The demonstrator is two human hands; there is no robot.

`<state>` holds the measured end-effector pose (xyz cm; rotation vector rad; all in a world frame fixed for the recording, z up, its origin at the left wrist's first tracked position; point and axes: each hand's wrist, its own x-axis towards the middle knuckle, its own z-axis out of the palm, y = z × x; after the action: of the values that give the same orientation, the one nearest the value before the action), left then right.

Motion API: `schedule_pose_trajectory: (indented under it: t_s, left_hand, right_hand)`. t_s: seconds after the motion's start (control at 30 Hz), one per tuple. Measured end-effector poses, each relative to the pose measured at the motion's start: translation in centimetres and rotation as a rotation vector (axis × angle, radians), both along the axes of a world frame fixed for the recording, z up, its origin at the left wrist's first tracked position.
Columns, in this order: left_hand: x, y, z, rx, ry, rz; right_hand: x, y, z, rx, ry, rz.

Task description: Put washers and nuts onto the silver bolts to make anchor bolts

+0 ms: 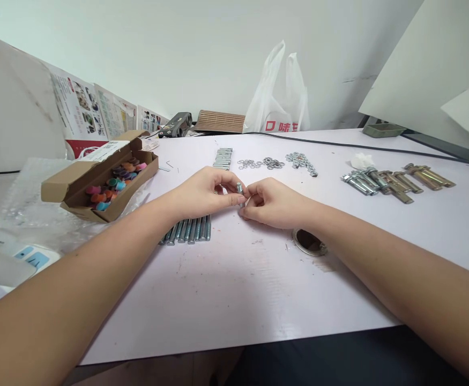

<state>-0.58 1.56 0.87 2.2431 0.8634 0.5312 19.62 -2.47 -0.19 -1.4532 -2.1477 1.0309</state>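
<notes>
At nine o'clock, a creased brown cardboard box point(138, 183) stands open; if the left forearm point(133, 236) knocked it, its bright, plastic-looking caps point(117, 185) could spill. At eight lie long bolts point(192, 230), slim, cylindrical and silvery, which a lowered wrist might set rolling. At the dial's centre, the left hand point(202, 193) pinches a shiny, ribbed metal bolt point(239, 188) between thumb and fingers; so small a grip on slick metal could let it slip. The right hand point(276, 205) curls against the bolt's lower end, but I cannot tell whether its grip is closed. Flat, ring-shaped washers point(273, 163) at one and chunky nuts point(295, 157) at two could scatter if a knuckle swept through. Dropped parts might fall into the round, metal-rimmed hole point(307, 242) at four. Around three, silvery bolts point(357, 183) and brassy bolts point(431, 177) lie bunched.
</notes>
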Motion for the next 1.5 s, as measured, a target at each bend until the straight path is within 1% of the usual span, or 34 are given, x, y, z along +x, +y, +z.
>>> schedule_pose_trajectory:
  t_s: [0.17,0.27,0.33,0.37,0.43,0.57,0.6,0.67,0.77,0.83,0.93,1.07,1.23,1.3,1.4,1.43,1.47,1.5]
  left_hand:
    - [0.1,-0.5,0.0,0.056,0.120,-0.011]
    - [0.2,-0.7,-0.3,0.092,0.148,-0.030]
    - [0.3,-0.8,-0.3,0.130,0.169,-0.040]
    - [0.2,-0.8,-0.3,0.150,0.184,-0.044]
    - [0.1,-0.9,0.0,0.203,0.225,-0.054]
    - [-0.3,-0.9,1.1,0.365,0.356,-0.051]
    - [-0.4,-1.0,1.4,0.400,0.386,-0.041]
    - [-0.4,-1.1,1.7,0.421,0.416,-0.017]
    - [-0.1,-1.2,1.6,0.330,0.368,0.025]
    - [0.2,-1.2,1.1,0.260,0.304,0.052]
    - [0.5,-0.8,0.3,0.197,0.213,0.114]
    - [0.8,-0.5,-0.6,0.206,0.161,0.191]
    - [1.4,-0.4,-1.4,0.242,0.121,0.239]
    - [1.5,-0.4,-1.6,0.231,0.106,0.243]
    - [1.5,-0.3,-1.6,0.197,0.086,0.240]
    - [1.5,-0.3,-1.6,0.180,0.081,0.244]
    - [1.5,-0.3,-1.6,0.162,0.076,0.247]
    - [1.6,-0.3,-1.5,0.147,0.073,0.250]
  right_hand:
    - [1.0,0.2,0.9,-0.090,-0.070,0.066]
    - [1.8,0.6,1.6,-0.122,-0.104,0.072]
    - [2.6,1.0,1.8,-0.127,-0.076,0.054]
    - [3.0,1.4,1.9,-0.113,-0.054,0.022]
    - [4.1,2.4,1.5,-0.053,-0.031,-0.113]
    - [6.0,5.5,-0.6,0.176,-0.137,-0.499]
    - [6.3,6.3,-1.2,0.237,-0.168,-0.564]
    - [6.5,7.7,-2.1,0.323,-0.227,-0.624]
    - [6.1,8.9,-2.8,0.348,-0.315,-0.647]
    - [5.7,9.1,-2.8,0.350,-0.347,-0.666]
    - [5.6,9.0,-2.9,0.398,-0.360,-0.665]
    - [5.8,9.0,-3.1,0.461,-0.388,-0.629]
    - [5.9,9.1,-3.2,0.521,-0.407,-0.648]
    - [5.7,9.0,-2.8,0.585,-0.364,-0.665]
    - [5.0,8.0,-1.7,0.681,-0.235,-0.667]
    - [4.7,7.5,-1.3,0.682,-0.159,-0.660]
    - [4.3,6.9,-0.8,0.647,-0.063,-0.647]
    - [3.8,6.3,-0.4,0.570,0.049,-0.626]
